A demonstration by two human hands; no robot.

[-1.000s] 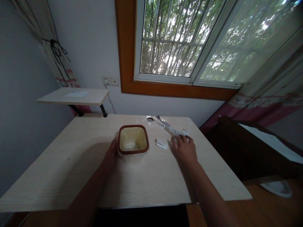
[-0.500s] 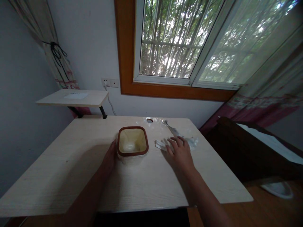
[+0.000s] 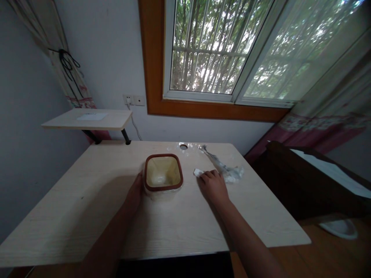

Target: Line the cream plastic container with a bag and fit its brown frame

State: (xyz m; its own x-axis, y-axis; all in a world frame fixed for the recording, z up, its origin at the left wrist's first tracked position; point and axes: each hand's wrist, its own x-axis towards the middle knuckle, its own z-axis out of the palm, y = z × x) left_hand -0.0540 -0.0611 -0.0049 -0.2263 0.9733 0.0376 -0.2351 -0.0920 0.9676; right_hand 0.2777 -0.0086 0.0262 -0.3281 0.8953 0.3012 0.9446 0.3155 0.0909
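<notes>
A squarish container with a brown rim and a cream inside stands upright on the desk, with nothing clearly visible in it. My left hand grips its left side, the fingers partly hidden behind the wall. To the right, my right hand is closed over a small white strip, whose left end sticks out past the fingers. I cannot make out what the strip is made of. Just beyond the right hand lies a crumpled clear plastic wrapper, its twisted tail reaching toward the back edge.
The pale wooden desk has a round cable hole near its back edge. A small raised shelf with a white paper stands at back left. Past the right edge is a dark piece of furniture.
My right hand has come down, and its spread fingers have closed on the white strip, which has shifted slightly. My left hand remains at the container.
</notes>
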